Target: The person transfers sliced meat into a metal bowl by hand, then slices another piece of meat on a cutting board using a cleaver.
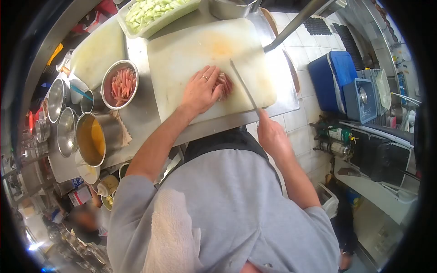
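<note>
A stack of reddish sliced meat [226,85] lies on the white cutting board [177,50]. My left hand [200,89] rests at its left side, fingers over the far part and thumb along the near part, gripping the stack; the hand hides some of it. My right hand [271,133], at the board's near right edge, is closed round the handle of a long knife [245,85]. The blade points away from me and lies to the right of the meat, apart from it.
Left of the board stands a bowl [104,91] of cut pink strips [123,85]. Beyond it sits a tub [159,25] of chopped green vegetable. A pot [105,136] with orange liquid and metal bowls [67,132] crowd the left. A blue cooler [330,82] stands right, on the floor.
</note>
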Tool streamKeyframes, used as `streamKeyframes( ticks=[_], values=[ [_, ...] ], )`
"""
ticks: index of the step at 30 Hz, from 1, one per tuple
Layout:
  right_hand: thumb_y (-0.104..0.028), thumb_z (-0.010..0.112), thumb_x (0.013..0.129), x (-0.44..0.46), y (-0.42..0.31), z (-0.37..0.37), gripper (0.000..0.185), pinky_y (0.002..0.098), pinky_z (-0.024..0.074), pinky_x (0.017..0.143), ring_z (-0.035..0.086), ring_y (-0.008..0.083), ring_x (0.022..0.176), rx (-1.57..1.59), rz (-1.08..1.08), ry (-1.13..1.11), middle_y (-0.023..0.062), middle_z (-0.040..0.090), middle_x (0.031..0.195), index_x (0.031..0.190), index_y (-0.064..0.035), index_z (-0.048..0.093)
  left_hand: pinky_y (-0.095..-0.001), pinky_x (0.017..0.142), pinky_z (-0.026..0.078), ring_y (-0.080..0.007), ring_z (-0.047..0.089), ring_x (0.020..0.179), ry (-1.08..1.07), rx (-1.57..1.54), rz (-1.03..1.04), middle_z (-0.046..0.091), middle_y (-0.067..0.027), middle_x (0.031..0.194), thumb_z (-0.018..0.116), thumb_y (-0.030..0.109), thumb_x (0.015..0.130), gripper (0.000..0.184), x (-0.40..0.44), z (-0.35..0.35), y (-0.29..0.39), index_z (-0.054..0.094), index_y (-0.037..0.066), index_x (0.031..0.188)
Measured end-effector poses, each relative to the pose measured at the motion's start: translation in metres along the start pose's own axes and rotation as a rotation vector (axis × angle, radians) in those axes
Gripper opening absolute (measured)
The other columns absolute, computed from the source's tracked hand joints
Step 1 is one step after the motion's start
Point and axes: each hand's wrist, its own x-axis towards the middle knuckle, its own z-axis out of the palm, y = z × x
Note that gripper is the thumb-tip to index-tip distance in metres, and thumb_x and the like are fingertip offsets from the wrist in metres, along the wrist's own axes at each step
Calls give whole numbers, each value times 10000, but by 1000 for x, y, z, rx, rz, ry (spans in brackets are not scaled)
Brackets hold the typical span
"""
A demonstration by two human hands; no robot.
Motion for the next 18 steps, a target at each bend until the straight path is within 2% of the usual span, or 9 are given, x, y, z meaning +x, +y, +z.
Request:
streamKeyframes(
  ticks=[2, 6, 9, 11, 12, 15, 16, 17, 18],
  values=[
    [-15, 551, 886, -1, 1, 14, 418, 551, 467, 633, 610, 452, 694, -33, -52, -45, 257, 619, 741, 1292, 35, 470, -473, 1142, 358, -359, 461, 1366, -22, -39, -34, 549, -190, 1413, 535, 317, 966, 527, 0, 2, 0, 516, -1, 1386],
    [0, 564, 874, -4, -1, 0, 400, 544, 470, 617, 600, 460, 680, 39, -54, 34, 267, 610, 725, 1262, 46, 476, -482, 1155, 339, -351, 448, 1382, -54, -56, -47, 535, -186, 1430, 516, 327, 975, 543, 2, 0, 0, 501, -7, 1402],
    [1, 564, 873, 4, -4, 6, 380, 551, 469, 609, 602, 469, 685, 28, -34, 43, 274, 608, 724, 1238, 51, 472, -463, 1139, 366, -354, 481, 1351, 87, 159, 39, 555, -185, 1411, 517, 309, 982, 523, -1, 0, 2, 510, -24, 1385],
    [-10, 557, 880, 0, -8, 10, 369, 560, 465, 603, 605, 476, 691, 16, -39, -25, 281, 606, 722, 1230, 61, 465, -465, 1141, 364, -348, 485, 1348, 118, 131, 43, 545, -184, 1424, 507, 314, 984, 520, 3, 1, 8, 512, -26, 1377],
    [-48, 549, 913, -3, -11, 8, 240, 566, 450, 595, 608, 486, 701, 57, 34, -19, 295, 599, 727, 1138, 28, 518, -465, 1142, 363, -345, 487, 1346, 129, 110, 42, 540, -183, 1431, 502, 317, 985, 518, 1, 1, 13, 513, -27, 1373],
    [-112, 542, 953, -5, -6, -12, 115, 565, 439, 592, 603, 498, 711, 197, 184, -15, 305, 598, 747, 1022, -19, 545, -468, 1146, 358, -336, 484, 1347, -188, -95, -97, 516, -182, 1456, 494, 322, 986, 524, 12, -11, 17, 505, -29, 1375],
    [-139, 538, 968, -10, 2, -8, 109, 566, 435, 590, 600, 503, 716, 117, 214, 18, 301, 598, 753, 986, -32, 542, -476, 1151, 345, -320, 464, 1369, -237, -110, -105, 516, -184, 1454, 457, 352, 999, 535, 12, -11, 16, 499, -19, 1382],
    [-167, 535, 982, -14, 16, 4, 126, 566, 430, 587, 597, 507, 721, 31, 220, 82, 298, 599, 760, 950, -44, 540, -484, 1156, 333, -304, 443, 1390, -255, -110, -105, 515, -186, 1451, 420, 382, 1012, 549, 6, -1, 10, 492, -9, 1390],
    [-200, 528, 989, -11, 26, 4, 163, 562, 431, 569, 592, 508, 719, 82, 265, 33, 312, 596, 782, 972, -39, 542, -482, 1152, 347, -344, 455, 1375, -136, -7, -20, 498, -198, 1468, 451, 348, 998, 546, 1, 18, 3, 482, -25, 1396]
  ],
)
